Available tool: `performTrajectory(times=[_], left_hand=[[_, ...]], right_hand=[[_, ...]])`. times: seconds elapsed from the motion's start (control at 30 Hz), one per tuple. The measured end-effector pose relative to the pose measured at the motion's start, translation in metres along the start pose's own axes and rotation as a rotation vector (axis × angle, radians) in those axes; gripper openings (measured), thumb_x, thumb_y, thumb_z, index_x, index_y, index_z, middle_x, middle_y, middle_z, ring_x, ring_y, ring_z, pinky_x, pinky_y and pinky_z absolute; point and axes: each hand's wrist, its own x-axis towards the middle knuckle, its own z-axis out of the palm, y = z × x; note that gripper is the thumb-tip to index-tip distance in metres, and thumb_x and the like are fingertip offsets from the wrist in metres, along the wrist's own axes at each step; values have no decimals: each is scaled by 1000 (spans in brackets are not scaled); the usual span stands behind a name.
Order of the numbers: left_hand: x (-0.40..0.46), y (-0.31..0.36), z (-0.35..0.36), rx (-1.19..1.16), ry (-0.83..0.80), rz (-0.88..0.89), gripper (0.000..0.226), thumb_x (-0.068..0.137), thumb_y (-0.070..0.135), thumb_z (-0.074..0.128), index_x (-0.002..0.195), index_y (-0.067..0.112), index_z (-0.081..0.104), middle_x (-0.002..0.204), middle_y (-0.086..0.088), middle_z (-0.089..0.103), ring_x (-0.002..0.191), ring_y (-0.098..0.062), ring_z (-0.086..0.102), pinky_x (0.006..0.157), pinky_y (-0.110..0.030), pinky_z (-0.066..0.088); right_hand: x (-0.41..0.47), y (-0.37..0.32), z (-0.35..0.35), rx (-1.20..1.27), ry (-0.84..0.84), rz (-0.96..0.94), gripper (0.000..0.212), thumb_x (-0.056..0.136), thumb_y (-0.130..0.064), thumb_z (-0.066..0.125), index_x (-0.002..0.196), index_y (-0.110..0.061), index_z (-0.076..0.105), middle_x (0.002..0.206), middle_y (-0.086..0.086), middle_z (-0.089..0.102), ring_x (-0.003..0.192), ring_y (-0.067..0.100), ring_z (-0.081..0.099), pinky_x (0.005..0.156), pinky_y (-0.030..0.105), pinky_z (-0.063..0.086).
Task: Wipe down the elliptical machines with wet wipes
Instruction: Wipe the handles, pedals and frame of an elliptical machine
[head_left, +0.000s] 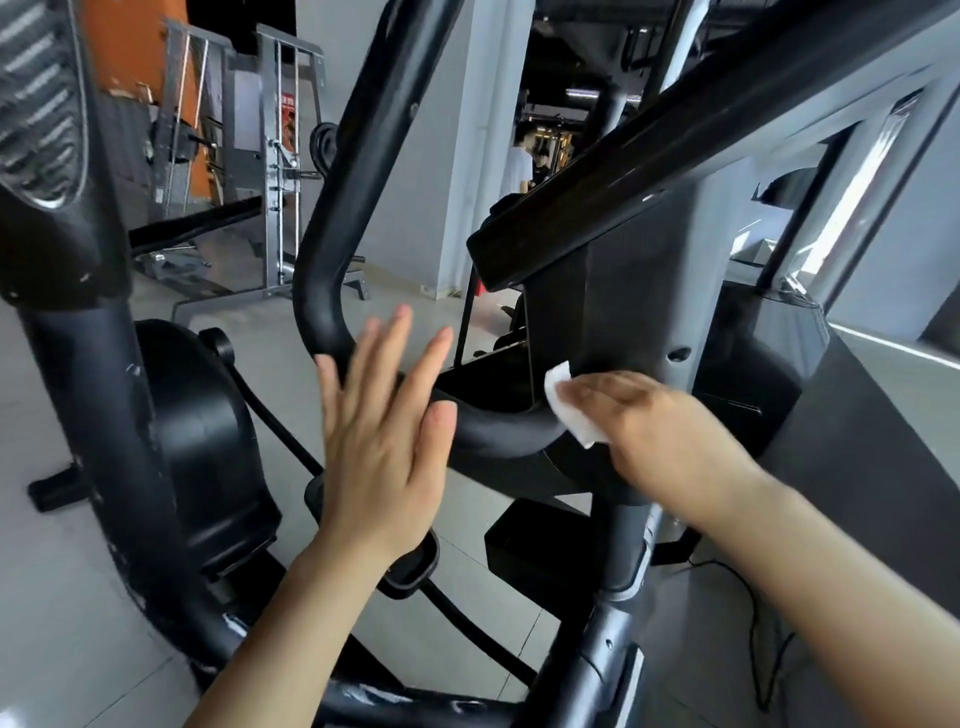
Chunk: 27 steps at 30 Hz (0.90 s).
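A black elliptical machine fills the view, its curved handlebar (332, 249) bending from upper centre down to the console column (623, 322). My right hand (660, 421) presses a white wet wipe (569, 402) against the handlebar where it meets the column, fingers over the wipe. My left hand (382, 415) is spread flat with straight fingers just in front of the handlebar's bend, holding nothing; contact with the bar is unclear.
A second black machine (78, 312) stands at the left. Grey weight racks (280, 156) are behind on the tiled floor. A person (519, 166) stands far back in the corridor. A black cable (753, 623) lies on the floor at right.
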Motion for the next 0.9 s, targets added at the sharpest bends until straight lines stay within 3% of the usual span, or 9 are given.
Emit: performTrajectory(times=[0.07,0.13,0.2,0.27,0.43,0.53,0.67,0.8,0.9], left_hand=[[5,4,9,29,-81,11,57,105,49,5,151,27,31,158,1,33,149,-14,17,120,-35,-12],[6,6,15,81,-95,-4,59,104,50,4,149,29,36,155,6,38,147,-15,22,119,-38,-13],[7,5,18,59,-92,-33,63,103,52,1,149,30,37,154,12,38,146,-14,23,118,-36,-16],[7,4,17,10,-93,-20,65,102,54,-1,149,31,36,152,19,37,147,-10,20,117,-32,-18],[7,1,10,-351,-155,-48,67,92,71,-7,143,50,31,142,35,40,147,5,12,115,-27,-22],[8,-6,1,-595,-234,-114,70,87,79,-3,145,56,28,148,28,40,148,2,13,118,-42,-18],[7,-4,4,-313,-237,-37,77,87,76,-9,145,41,29,152,23,34,147,6,10,117,-31,-20],[7,-4,9,-121,-211,5,70,92,69,-10,145,44,29,148,34,28,143,12,9,113,-23,-21],[6,-5,8,-137,-221,27,71,90,71,-12,143,47,29,147,38,29,143,12,8,112,-22,-23]], right_hand=[[-13,-24,23,134,140,182,58,66,8,47,121,-1,65,121,15,67,109,31,66,86,32,57],[-23,-54,39,437,266,439,61,74,13,44,130,-5,60,136,6,58,127,16,52,106,15,36],[-25,-81,48,611,379,636,56,83,6,40,133,-10,59,140,0,54,131,6,43,109,7,26],[-23,-104,51,632,485,701,55,85,-4,32,132,-11,58,140,0,53,134,7,43,110,9,27],[-17,-144,37,744,493,436,53,83,7,39,129,-11,58,142,3,53,139,12,41,113,20,31],[-14,-128,33,716,569,467,53,83,4,39,129,-15,56,138,1,54,136,11,44,112,18,32],[-11,-97,48,821,594,906,52,87,-13,34,131,-24,58,135,-16,51,131,1,43,105,7,31],[-7,-132,61,1009,696,995,59,84,-6,30,130,-38,50,143,-18,45,135,-13,34,111,8,24],[-11,-156,67,979,730,904,71,79,4,28,131,-39,51,147,-13,42,140,-5,31,114,14,23]])
